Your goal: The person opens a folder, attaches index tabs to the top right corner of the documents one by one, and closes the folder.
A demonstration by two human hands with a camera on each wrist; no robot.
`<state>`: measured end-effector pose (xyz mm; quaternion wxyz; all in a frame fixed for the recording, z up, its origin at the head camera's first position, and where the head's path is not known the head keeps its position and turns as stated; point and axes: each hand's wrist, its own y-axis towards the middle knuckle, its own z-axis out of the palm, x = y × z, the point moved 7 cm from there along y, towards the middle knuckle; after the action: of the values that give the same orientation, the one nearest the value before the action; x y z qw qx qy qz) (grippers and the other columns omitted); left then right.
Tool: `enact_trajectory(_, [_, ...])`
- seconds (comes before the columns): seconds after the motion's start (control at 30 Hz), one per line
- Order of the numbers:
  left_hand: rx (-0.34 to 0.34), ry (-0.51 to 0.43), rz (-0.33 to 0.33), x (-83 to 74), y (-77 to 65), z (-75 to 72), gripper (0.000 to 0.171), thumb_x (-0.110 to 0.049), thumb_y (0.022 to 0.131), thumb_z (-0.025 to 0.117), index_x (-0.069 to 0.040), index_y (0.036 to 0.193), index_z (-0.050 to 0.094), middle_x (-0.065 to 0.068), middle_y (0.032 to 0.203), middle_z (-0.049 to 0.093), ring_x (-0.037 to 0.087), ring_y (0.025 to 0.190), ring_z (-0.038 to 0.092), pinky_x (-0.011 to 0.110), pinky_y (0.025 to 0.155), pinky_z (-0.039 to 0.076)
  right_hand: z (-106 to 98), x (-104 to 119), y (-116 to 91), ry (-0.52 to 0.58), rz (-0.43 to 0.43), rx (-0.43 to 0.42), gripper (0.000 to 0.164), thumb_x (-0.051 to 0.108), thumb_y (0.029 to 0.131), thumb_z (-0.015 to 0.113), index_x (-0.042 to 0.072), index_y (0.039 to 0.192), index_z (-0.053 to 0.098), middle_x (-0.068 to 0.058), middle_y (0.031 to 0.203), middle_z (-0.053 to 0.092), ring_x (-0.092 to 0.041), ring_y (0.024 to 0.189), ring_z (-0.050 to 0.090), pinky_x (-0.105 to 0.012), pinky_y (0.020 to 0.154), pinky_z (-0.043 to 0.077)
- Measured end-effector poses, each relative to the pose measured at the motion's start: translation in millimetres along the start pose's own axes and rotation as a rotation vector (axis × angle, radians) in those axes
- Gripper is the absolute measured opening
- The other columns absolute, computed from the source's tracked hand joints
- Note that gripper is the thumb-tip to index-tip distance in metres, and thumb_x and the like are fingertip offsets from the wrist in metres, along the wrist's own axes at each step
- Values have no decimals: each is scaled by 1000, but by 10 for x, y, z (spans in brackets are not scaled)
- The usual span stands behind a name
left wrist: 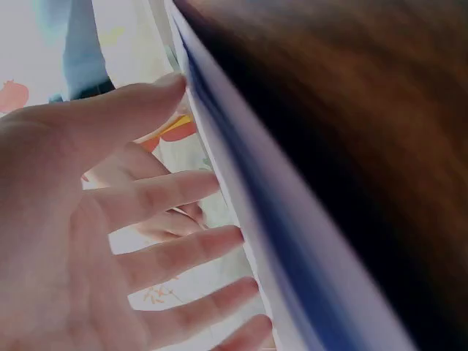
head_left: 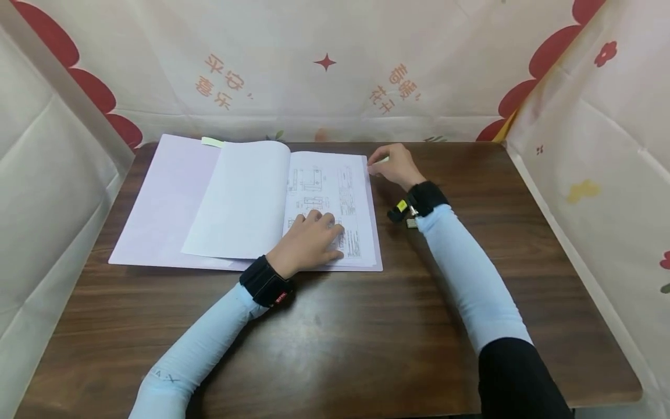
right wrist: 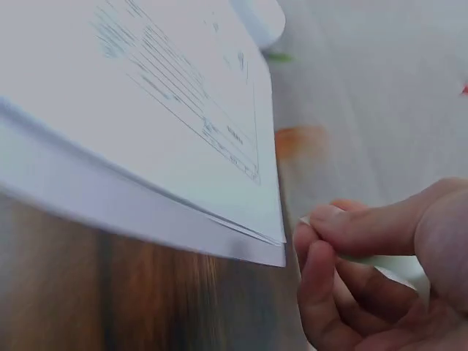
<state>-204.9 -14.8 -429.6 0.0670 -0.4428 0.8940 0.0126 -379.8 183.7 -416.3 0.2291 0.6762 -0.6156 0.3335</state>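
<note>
A document folder [head_left: 157, 203] with a pale lilac cover lies open on the table. White sheets inside are turned to a page with technical drawings [head_left: 350, 201]. My left hand [head_left: 309, 241] rests on the lower part of that page, fingers spread and fairly straight; in the left wrist view the fingertips touch the paper. At the page's upper right corner, my right hand [head_left: 396, 166] pinches a small pale green sticky tab [right wrist: 380, 262] between thumb and forefinger, mostly hidden by the fingers. The right wrist view shows the hand just apart from the corner.
Another light green tab [head_left: 211, 142] sticks out at the top of the turned pages. A small pale block [head_left: 412, 223] lies on the brown wooden table [head_left: 335, 343] below the right wrist. Printed cloth [head_left: 324, 35] hangs behind and at both sides.
</note>
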Motion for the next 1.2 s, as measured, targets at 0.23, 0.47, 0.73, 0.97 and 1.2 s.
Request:
enact_trajectory(0.23, [51,15,-3,-39,4,130,61,-54,93,71,-20,142,59,10,143,58,35,131,53,56,104,48,142,-130,387,179,176,-35,24,14,99,69,4,120,74,-12,124,66,-23,103,72,-32,97,57])
enact_trajectory(0.47, [66,30,5,-96,14,178,60,-54,94,70,-19,142,60,10,143,57,35,130,54,54,103,49,221,-255,568,203,251,-41,25,19,97,72,7,119,76,-7,109,72,-19,91,73,-26,85,59])
enact_trajectory(0.73, [75,57,2,-68,37,140,63,-55,95,68,-20,145,57,11,148,54,35,134,52,53,105,49,228,-205,654,135,303,-97,22,20,96,74,11,115,78,-6,107,73,-22,96,68,-26,81,54])
enact_trajectory(0.97, [77,40,-9,-28,38,94,63,-55,94,69,-19,145,57,11,146,55,35,134,52,54,105,48,206,2,505,76,311,-117,26,22,96,70,8,117,77,-7,109,71,-24,97,63,-28,79,51])
enact_trajectory(1.2, [99,37,-18,10,26,116,64,-56,94,68,-20,146,57,10,145,57,35,135,52,54,106,48,251,52,523,0,309,-102,25,25,93,75,8,112,78,-8,109,70,-26,102,60,-33,82,47])
